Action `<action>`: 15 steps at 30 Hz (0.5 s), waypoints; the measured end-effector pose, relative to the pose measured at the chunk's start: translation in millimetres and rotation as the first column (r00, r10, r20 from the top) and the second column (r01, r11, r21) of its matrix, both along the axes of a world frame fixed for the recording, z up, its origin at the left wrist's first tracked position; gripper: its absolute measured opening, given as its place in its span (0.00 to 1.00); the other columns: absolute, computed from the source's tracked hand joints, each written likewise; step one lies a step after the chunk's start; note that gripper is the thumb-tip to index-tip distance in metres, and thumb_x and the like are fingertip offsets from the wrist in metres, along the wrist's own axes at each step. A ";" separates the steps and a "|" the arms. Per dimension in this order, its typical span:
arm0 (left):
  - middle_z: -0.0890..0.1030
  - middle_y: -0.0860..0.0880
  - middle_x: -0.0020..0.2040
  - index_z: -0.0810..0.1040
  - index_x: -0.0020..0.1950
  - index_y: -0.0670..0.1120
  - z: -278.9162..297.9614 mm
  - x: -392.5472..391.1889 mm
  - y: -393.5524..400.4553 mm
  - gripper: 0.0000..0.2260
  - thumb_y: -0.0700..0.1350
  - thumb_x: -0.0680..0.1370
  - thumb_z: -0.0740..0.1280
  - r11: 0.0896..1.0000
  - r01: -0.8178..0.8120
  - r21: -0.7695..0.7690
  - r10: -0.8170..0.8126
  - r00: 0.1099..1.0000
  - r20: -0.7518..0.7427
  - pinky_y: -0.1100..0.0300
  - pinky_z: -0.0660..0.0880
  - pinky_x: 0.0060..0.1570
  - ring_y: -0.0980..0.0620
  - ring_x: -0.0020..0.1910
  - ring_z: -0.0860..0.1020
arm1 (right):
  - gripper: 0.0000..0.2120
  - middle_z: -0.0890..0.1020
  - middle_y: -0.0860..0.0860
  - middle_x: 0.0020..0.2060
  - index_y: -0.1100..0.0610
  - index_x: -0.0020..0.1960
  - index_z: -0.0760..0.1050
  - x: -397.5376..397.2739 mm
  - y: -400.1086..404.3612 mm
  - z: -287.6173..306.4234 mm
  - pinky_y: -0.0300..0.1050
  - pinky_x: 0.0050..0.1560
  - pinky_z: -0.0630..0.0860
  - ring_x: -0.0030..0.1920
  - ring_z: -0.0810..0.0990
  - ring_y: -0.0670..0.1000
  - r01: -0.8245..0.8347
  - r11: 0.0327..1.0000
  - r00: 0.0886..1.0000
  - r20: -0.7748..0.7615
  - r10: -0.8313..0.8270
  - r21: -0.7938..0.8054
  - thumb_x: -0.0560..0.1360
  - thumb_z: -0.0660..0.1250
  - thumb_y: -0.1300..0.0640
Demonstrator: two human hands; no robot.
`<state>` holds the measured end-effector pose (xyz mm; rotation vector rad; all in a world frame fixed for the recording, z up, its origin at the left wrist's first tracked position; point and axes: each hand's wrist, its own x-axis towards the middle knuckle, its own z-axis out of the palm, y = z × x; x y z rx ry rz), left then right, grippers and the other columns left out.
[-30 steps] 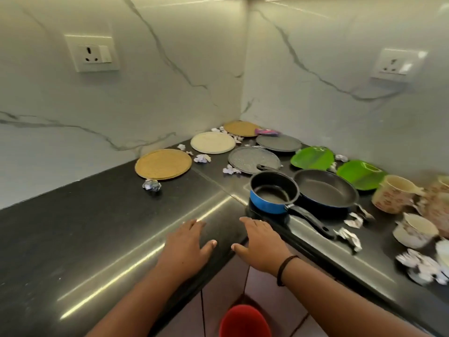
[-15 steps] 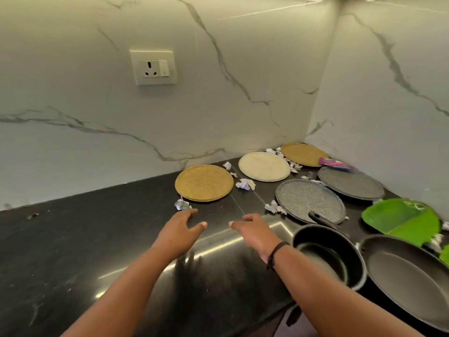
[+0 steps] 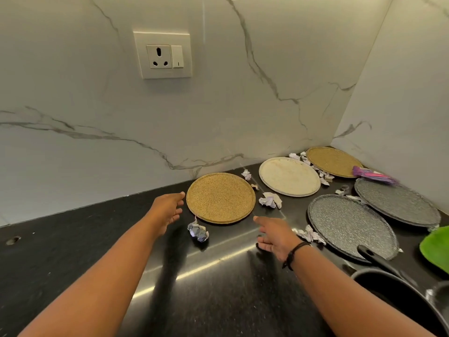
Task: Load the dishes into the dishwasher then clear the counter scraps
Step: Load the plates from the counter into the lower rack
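A gold speckled plate (image 3: 220, 197) lies flat on the black counter (image 3: 73, 239) near the wall. My left hand (image 3: 167, 210) is open just left of its rim, fingertips almost touching it. My right hand (image 3: 275, 235) is open below the plate's right side, a little apart from it. A crumpled paper scrap (image 3: 198, 232) sits between my hands. To the right lie a white plate (image 3: 289, 176), a second gold plate (image 3: 332, 161) and two grey speckled plates (image 3: 349, 224) (image 3: 396, 200). More paper scraps (image 3: 271, 200) (image 3: 309, 235) lie among them.
A black pan (image 3: 398, 295) sits at the lower right edge, its handle over the nearer grey plate. A green plate (image 3: 437, 249) shows at the right edge. A purple wrapper (image 3: 371, 176) lies near the corner. A wall socket (image 3: 162, 54) is above the counter.
Both hands have reached forward from the counter's front edge to either side of the gold plate. The view has swung left and closer to the wall.
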<state>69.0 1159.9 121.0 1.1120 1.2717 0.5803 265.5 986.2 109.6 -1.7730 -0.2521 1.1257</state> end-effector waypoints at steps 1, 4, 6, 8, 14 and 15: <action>0.76 0.43 0.63 0.72 0.67 0.43 -3.4 4.9 10.1 0.19 0.48 0.79 0.66 1.000 -0.011 -0.022 0.011 1.000 0.004 0.53 0.73 0.57 0.45 0.60 0.75 | 0.21 0.75 0.60 0.59 0.61 0.66 0.69 4.1 7.1 -1.9 0.49 0.52 0.77 0.56 0.77 0.58 0.020 1.000 1.000 -0.017 -0.020 -0.002 0.77 0.67 0.52; 0.74 0.43 0.65 0.70 0.69 0.42 -12.0 20.4 33.0 0.21 0.47 0.78 0.66 0.998 -0.027 -0.051 0.027 1.000 -0.003 0.53 0.72 0.58 0.44 0.63 0.73 | 0.14 0.72 0.64 0.64 0.58 0.60 0.70 13.0 28.9 -6.1 0.50 0.55 0.77 0.63 0.74 0.62 0.091 0.995 0.994 -0.064 -0.089 0.034 0.78 0.65 0.54; 0.75 0.45 0.59 0.73 0.65 0.42 -17.9 30.6 44.0 0.17 0.47 0.78 0.67 0.998 -0.029 -0.049 0.028 0.999 -0.023 0.53 0.72 0.57 0.46 0.58 0.74 | 0.14 0.70 0.66 0.66 0.57 0.62 0.71 17.9 45.8 -9.3 0.50 0.56 0.77 0.64 0.72 0.64 0.152 0.987 0.986 -0.079 -0.147 0.053 0.79 0.64 0.55; 0.75 0.49 0.46 0.76 0.50 0.45 -21.5 40.5 51.2 0.04 0.45 0.78 0.66 0.999 -0.026 -0.031 0.025 0.999 -0.030 0.53 0.71 0.56 0.50 0.49 0.74 | 0.16 0.70 0.66 0.67 0.60 0.65 0.72 22.2 61.3 -12.5 0.52 0.60 0.75 0.65 0.72 0.65 0.210 0.975 0.974 -0.096 -0.203 0.067 0.79 0.63 0.56; 0.73 0.48 0.38 0.73 0.41 0.46 -28.7 55.7 69.2 0.07 0.42 0.77 0.67 0.998 -0.040 -0.046 0.039 0.999 -0.025 0.57 0.71 0.43 0.53 0.37 0.71 | 0.04 0.80 0.53 0.39 0.57 0.50 0.75 29.1 91.6 -21.2 0.41 0.36 0.76 0.36 0.78 0.50 0.319 0.946 0.937 -0.172 -0.304 0.066 0.78 0.63 0.60; 0.74 0.47 0.40 0.73 0.43 0.46 -31.2 55.6 73.6 0.05 0.41 0.78 0.67 0.997 -0.049 -0.059 0.047 0.998 -0.038 0.58 0.72 0.43 0.53 0.38 0.71 | 0.02 0.79 0.52 0.37 0.56 0.48 0.74 29.5 93.8 -21.6 0.41 0.34 0.74 0.35 0.77 0.49 0.328 0.943 0.933 -0.176 -0.314 0.053 0.78 0.63 0.60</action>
